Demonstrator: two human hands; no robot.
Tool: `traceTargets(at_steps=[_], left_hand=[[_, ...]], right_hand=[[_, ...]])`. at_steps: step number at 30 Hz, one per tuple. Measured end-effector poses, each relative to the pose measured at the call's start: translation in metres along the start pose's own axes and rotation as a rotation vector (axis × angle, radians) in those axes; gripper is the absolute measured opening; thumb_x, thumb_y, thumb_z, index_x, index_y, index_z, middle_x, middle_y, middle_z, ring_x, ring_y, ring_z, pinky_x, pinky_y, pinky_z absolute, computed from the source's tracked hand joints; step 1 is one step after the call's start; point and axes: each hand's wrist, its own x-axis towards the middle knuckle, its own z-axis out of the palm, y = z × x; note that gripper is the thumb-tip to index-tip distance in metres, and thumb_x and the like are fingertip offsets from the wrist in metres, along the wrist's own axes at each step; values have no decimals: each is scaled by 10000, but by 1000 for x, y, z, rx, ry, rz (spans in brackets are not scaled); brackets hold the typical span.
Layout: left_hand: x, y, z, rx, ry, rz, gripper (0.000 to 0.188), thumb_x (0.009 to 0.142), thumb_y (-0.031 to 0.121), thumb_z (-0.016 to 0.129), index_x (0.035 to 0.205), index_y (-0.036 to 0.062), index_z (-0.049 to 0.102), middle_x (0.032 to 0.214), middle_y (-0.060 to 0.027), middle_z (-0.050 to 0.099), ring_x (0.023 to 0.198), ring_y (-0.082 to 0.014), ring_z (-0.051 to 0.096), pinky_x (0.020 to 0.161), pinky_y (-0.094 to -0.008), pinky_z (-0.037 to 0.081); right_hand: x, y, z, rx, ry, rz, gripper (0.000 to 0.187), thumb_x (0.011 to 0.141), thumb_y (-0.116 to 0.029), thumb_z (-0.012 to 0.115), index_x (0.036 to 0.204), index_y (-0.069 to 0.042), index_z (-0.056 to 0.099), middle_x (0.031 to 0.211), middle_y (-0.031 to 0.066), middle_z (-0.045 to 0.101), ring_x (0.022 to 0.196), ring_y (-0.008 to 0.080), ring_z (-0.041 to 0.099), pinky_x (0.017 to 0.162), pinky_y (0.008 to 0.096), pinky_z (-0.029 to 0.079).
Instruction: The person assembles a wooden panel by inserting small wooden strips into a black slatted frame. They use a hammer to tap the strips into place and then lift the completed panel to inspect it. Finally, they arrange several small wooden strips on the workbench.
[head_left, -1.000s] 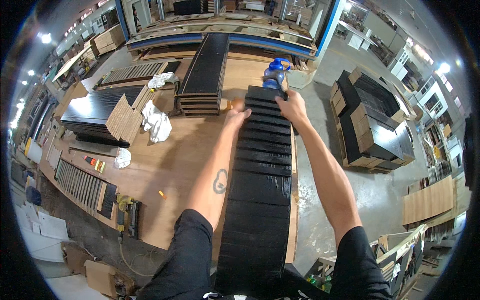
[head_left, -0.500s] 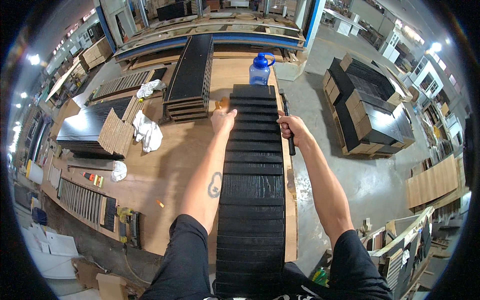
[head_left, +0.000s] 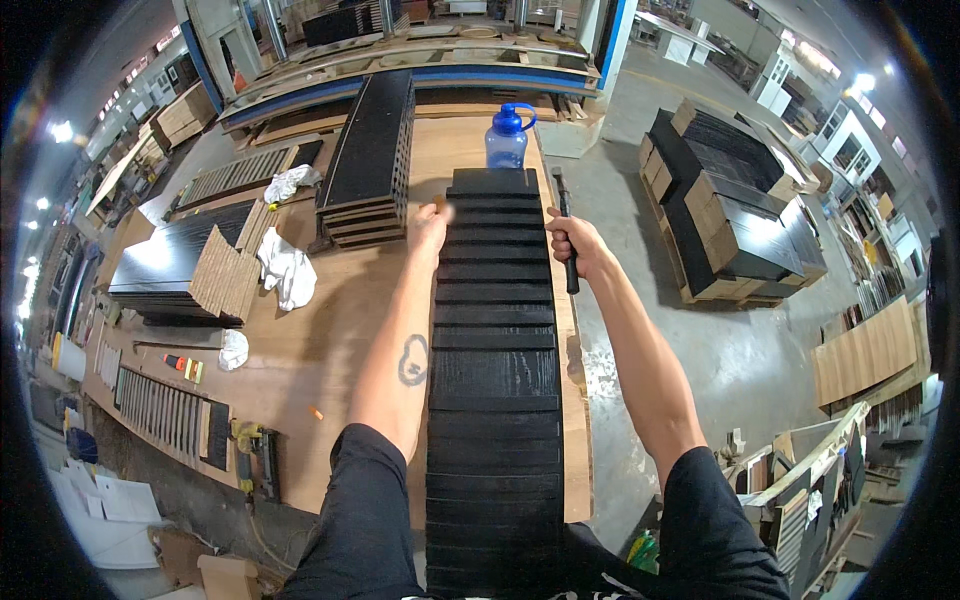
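A long black slatted louvre panel (head_left: 494,375) runs from close to my body to the far part of the workbench. My right hand (head_left: 580,245) is closed around the black grip of a slim tool, likely a hammer (head_left: 571,274), held upright along the panel's right edge. On the opposite side, my left hand (head_left: 428,228) is closed beside the panel's far left edge. A small blurred brownish thing shows at its fingertips, too unclear to name. Just past the panel's far end stands a clear blue water bottle (head_left: 507,145).
The wooden workbench (head_left: 340,370) carries a tall stack of black panels (head_left: 370,160), a lower black stack (head_left: 185,260), white cloths (head_left: 288,270) and a nail gun (head_left: 262,455). To the right, a pallet of black and tan boards (head_left: 725,215) sits on the floor.
The whole view has shifted slightly, with things a little further left. My left fingers are now blurred at the panel's edge; the right hand keeps its hold on the tool.
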Motion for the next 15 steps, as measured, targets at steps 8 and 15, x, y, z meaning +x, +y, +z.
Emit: traceTargets(at_steps=[8, 15], left_hand=[[-14, -13, 2, 154, 68, 24, 504, 849, 183, 753, 1284, -32, 620, 1184, -187, 693, 1109, -246, 660, 964, -335, 484], [-38, -7, 1, 92, -12, -25, 476, 798, 188, 794, 1241, 54, 680, 1147, -161, 721, 1018, -233, 696, 929, -318, 498]], right_hand=[[-23, 1, 14, -187, -37, 5, 127, 891, -16, 613, 930, -97, 523, 649, -40, 421, 481, 44, 374, 398, 206, 275], [-41, -27, 63, -564, 111, -208, 216, 943, -174, 624, 822, -10, 553, 659, 17, 518, 485, 91, 453, 400, 258, 369]])
